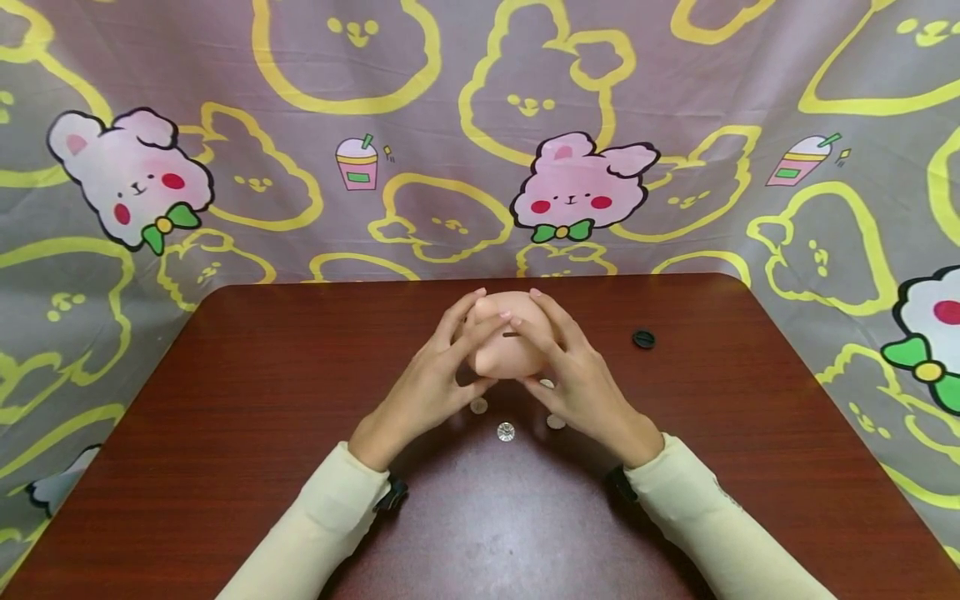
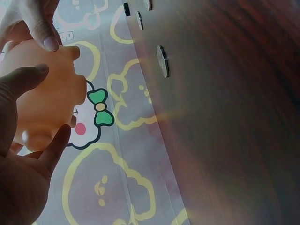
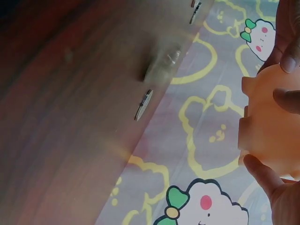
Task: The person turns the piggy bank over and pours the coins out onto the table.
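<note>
with fingers of left hand [image 1: 423, 383] and right hand [image 1: 591, 383] curled round opposite sides, gripping pink piggy bank [image 1: 515, 360]. holding it raised above worktop [image 1: 225, 500], slot [image 1: 511, 335] upward. noted several coins [image 1: 478, 406] lying on worktop near the hands; also round black cap [image 1: 643, 339], farther off to the right.
</note>
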`<state>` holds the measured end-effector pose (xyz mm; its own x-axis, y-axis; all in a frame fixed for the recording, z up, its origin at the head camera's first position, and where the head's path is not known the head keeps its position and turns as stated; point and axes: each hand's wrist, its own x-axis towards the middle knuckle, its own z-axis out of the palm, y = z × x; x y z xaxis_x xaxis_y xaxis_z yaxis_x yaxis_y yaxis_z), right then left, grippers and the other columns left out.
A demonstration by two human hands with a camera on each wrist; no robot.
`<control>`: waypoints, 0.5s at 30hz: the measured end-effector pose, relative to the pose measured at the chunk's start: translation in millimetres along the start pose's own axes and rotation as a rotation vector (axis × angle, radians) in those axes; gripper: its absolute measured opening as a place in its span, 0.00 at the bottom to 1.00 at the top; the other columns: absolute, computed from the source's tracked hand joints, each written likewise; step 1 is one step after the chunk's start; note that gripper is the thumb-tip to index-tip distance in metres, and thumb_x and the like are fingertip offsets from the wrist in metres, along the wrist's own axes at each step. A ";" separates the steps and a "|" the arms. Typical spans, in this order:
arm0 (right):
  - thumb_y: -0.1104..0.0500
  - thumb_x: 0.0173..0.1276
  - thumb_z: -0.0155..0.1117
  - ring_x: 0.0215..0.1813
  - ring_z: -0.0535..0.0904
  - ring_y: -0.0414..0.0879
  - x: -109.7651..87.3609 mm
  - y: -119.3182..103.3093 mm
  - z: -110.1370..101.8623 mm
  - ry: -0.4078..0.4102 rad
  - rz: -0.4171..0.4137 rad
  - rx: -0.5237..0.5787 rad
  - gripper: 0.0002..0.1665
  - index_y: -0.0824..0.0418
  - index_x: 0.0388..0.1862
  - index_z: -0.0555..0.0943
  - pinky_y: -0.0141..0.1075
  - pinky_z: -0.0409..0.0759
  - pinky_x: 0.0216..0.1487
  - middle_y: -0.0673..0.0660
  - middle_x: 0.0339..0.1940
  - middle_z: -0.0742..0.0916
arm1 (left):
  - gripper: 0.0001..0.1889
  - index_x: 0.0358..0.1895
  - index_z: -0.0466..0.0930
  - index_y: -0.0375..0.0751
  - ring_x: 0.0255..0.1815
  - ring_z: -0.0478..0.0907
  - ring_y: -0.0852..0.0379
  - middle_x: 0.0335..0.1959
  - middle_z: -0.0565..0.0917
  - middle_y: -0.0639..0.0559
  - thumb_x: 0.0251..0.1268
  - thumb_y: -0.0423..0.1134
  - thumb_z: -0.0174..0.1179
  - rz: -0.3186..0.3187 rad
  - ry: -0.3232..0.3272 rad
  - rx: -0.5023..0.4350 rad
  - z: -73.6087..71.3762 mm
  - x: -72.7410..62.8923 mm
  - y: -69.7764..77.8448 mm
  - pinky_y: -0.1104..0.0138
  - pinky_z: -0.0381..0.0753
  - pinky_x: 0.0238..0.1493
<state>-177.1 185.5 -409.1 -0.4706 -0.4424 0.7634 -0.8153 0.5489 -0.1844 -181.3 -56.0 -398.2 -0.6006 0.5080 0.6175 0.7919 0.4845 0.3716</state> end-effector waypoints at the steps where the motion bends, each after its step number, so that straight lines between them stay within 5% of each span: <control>1: 0.70 0.48 0.85 0.66 0.77 0.65 -0.1 -0.2 0.2 0.002 0.000 -0.002 0.55 0.51 0.73 0.69 0.48 0.87 0.41 0.68 0.79 0.68 | 0.46 0.77 0.68 0.55 0.73 0.74 0.42 0.82 0.59 0.40 0.54 0.31 0.80 0.002 0.001 0.002 0.1 -0.1 -0.1 0.52 0.84 0.63; 7: 0.70 0.48 0.84 0.66 0.77 0.64 0.2 -0.4 0.5 0.002 0.006 0.015 0.53 0.52 0.73 0.71 0.46 0.86 0.39 0.68 0.79 0.69 | 0.46 0.78 0.68 0.54 0.73 0.74 0.42 0.82 0.59 0.40 0.55 0.32 0.79 -0.006 -0.005 0.003 -0.5 -1.4 0.5 0.52 0.84 0.62; 15: 0.68 0.47 0.87 0.72 0.75 0.63 -0.2 1.2 -1.5 -0.046 0.142 0.163 0.57 0.55 0.76 0.69 0.53 0.84 0.56 0.66 0.78 0.70 | 0.44 0.78 0.68 0.52 0.78 0.69 0.44 0.84 0.58 0.44 0.58 0.34 0.79 -0.074 -0.055 -0.132 -2.6 -1.7 0.2 0.52 0.81 0.68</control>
<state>-177.5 187.3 -408.5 -0.5967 -0.4025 0.6942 -0.7815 0.4878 -0.3889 -179.9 -58.7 -397.3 -0.6598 0.5144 0.5477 0.7510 0.4261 0.5045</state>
